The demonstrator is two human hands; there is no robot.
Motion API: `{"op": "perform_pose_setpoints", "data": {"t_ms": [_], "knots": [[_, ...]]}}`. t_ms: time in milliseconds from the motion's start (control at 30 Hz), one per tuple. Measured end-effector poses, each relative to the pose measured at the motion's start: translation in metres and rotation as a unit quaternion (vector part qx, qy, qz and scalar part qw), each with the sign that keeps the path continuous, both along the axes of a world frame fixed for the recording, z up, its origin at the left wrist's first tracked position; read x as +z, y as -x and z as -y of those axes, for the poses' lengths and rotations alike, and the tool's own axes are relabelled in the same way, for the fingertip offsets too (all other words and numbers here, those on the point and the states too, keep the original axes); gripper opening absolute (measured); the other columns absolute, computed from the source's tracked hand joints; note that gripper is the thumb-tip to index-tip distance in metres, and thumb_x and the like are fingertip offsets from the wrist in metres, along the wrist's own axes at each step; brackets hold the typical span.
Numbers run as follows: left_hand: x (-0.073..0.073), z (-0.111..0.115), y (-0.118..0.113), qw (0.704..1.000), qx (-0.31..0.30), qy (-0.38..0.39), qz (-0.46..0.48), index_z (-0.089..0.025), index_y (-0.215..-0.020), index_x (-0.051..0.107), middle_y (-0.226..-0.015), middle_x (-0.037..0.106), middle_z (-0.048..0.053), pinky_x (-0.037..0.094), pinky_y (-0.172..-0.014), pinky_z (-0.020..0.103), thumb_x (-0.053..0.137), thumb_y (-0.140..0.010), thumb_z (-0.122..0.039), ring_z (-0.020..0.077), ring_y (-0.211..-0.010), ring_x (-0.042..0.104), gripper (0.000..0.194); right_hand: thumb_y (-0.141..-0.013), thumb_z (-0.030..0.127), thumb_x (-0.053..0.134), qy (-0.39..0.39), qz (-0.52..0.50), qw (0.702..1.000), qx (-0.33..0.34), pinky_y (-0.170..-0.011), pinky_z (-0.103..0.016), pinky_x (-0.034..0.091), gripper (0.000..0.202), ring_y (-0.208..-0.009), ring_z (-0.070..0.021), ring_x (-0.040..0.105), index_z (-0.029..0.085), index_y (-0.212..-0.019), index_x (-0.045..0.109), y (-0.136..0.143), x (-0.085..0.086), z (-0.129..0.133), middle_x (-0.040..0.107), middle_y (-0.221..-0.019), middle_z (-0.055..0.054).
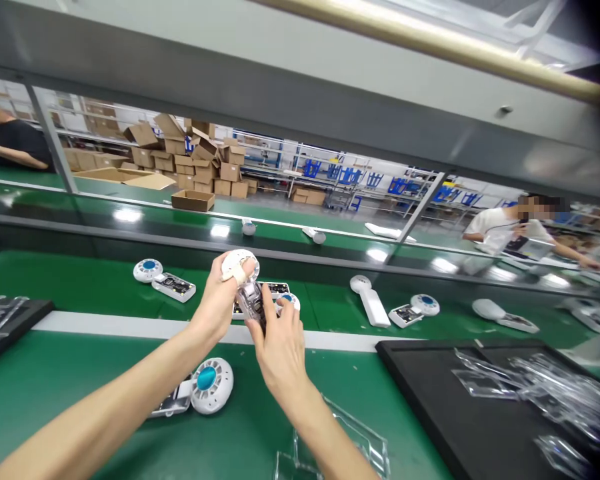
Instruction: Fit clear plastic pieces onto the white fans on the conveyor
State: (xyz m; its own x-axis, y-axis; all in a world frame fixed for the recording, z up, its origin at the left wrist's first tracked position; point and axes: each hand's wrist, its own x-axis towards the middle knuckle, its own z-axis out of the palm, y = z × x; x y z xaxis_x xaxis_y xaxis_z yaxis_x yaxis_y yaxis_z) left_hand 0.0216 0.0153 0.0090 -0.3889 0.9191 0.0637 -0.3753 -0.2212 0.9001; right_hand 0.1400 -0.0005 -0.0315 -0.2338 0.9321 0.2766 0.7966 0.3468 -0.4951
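Note:
A white handheld fan [251, 301] is held up over the far side of the bench, its handle showing dark inner parts and a clear, shiny surface. My left hand [214, 303] grips it by the round head, with a pale finger cover on the thumb. Around the handle's lower end, my right hand [283, 343] has its thumb and fingers closed. Just behind lies another fan with a blue centre [291, 300], partly hidden by my fingers. Under my left forearm rests an open-handled fan [213, 385]. Clear plastic covers [363, 433] lie beneath my right forearm.
At right, a black tray [415, 393] holds clear plastic pieces; another dark tray [40, 310] sits at left. Several fans, including one white fan [375, 307], lie along the green belt [325, 310]. Co-workers sit across the line, one in a white shirt [490, 227].

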Motion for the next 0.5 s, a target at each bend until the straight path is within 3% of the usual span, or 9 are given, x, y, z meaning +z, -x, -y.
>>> {"op": "perform_pose_setpoints", "data": {"t_ms": [133,200,300,400,500], "knots": [[0.002,-0.002,0.000,0.998,-0.013,-0.024,0.053,-0.020,-0.104,0.056,-0.095,0.062,0.003,0.045,-0.067,0.028,0.082,-0.061,-0.043,0.0149,-0.077,0.058,0.055,-0.096,0.032,0.037,0.009,-0.063,0.995,0.080,-0.090,-0.041,0.049,0.061,-0.111,-0.0269,0.055,0.025,-0.153,0.016,-0.012,-0.011,-0.008,0.055,-0.119,-0.013],[-0.002,-0.003,0.000,0.995,-0.071,-0.027,0.068,-0.018,-0.097,0.059,-0.092,0.062,0.003,0.045,-0.067,0.027,0.083,-0.061,-0.043,0.0142,-0.077,0.057,0.049,-0.096,0.031,0.037,-0.002,-0.076,0.993,0.092,-0.086,-0.040,0.050,0.060,-0.104,-0.0253,0.057,0.025,-0.152,0.018,-0.018,-0.009,-0.010,0.057,-0.111,-0.011],[-0.007,-0.005,-0.001,0.984,-0.172,0.027,0.035,-0.015,-0.085,0.063,-0.082,0.062,0.003,0.044,-0.062,0.025,0.082,-0.061,-0.046,0.0133,-0.071,0.055,0.043,-0.094,0.033,0.043,-0.032,-0.077,0.992,0.095,-0.087,-0.041,0.048,0.057,-0.102,-0.0253,0.056,0.028,-0.149,0.029,-0.019,0.001,-0.015,0.058,-0.108,-0.010],[-0.004,-0.005,-0.004,0.989,-0.135,0.063,0.005,-0.015,-0.085,0.066,-0.082,0.064,0.005,0.045,-0.062,0.027,0.082,-0.057,-0.050,0.0153,-0.071,0.056,0.047,-0.095,0.038,0.037,-0.036,-0.130,0.989,0.052,-0.087,-0.037,0.047,0.046,-0.100,-0.0227,0.058,0.025,-0.139,0.044,-0.015,0.013,-0.025,0.062,-0.108,-0.008],[0.006,-0.006,-0.013,0.997,-0.066,0.045,-0.004,-0.016,-0.090,0.069,-0.090,0.066,0.006,0.046,-0.065,0.029,0.083,-0.053,-0.048,0.0181,-0.078,0.059,0.052,-0.099,0.042,0.018,-0.009,-0.163,0.985,-0.053,-0.077,-0.032,0.047,0.053,-0.084,-0.0210,0.062,0.018,-0.106,0.065,-0.009,0.021,-0.043,0.068,-0.091,-0.008]]}}
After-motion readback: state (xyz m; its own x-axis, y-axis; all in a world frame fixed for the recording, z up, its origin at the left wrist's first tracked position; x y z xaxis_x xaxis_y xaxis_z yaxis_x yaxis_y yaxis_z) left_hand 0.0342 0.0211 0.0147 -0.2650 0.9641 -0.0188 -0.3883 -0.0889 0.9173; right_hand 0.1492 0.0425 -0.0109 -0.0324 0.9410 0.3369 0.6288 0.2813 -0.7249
